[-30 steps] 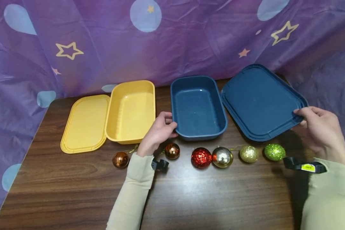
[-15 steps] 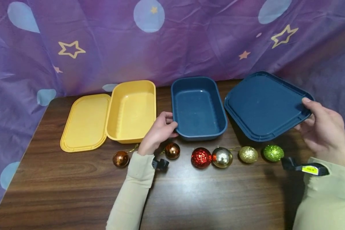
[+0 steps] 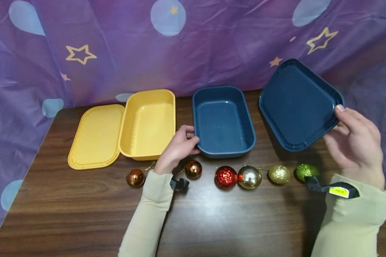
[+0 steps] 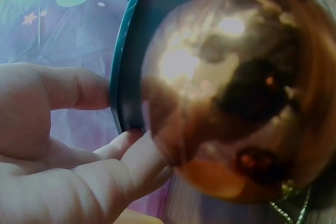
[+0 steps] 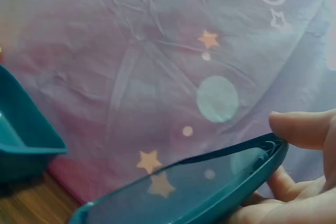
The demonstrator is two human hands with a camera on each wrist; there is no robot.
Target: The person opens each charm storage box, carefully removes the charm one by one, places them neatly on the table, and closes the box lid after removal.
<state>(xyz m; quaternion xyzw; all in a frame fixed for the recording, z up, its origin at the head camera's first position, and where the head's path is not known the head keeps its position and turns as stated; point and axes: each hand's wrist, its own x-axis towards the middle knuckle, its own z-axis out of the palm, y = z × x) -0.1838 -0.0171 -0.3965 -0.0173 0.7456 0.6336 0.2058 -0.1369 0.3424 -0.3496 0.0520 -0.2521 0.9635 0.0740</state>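
In the head view my right hand (image 3: 357, 139) holds a dark blue lid (image 3: 299, 103) by its near right corner, thumb on top and fingers beneath. The lid is tilted above the table, its far edge raised. The right wrist view shows the lid (image 5: 210, 192) nearly edge-on, its surface reflecting the cloth. My left hand (image 3: 177, 146) grips the near left corner of an open blue box (image 3: 223, 121). In the left wrist view the fingers (image 4: 86, 87) touch the box's rim from outside; a copper bauble (image 4: 236, 93) hides much of the box.
A yellow box (image 3: 148, 125) stands left of the blue one, with a yellow lid (image 3: 96, 137) flat beside it. Along the front lie copper (image 3: 135, 177), red (image 3: 226, 177), silver-gold (image 3: 249, 177), gold glitter (image 3: 279, 174) and green (image 3: 305, 171) baubles. A purple cloth (image 3: 115, 46) hangs behind the table (image 3: 83, 214).
My right hand has lifted and tilted the blue lid, first drawing it right and then back left, its far edge now higher. My left hand stays at the blue box.
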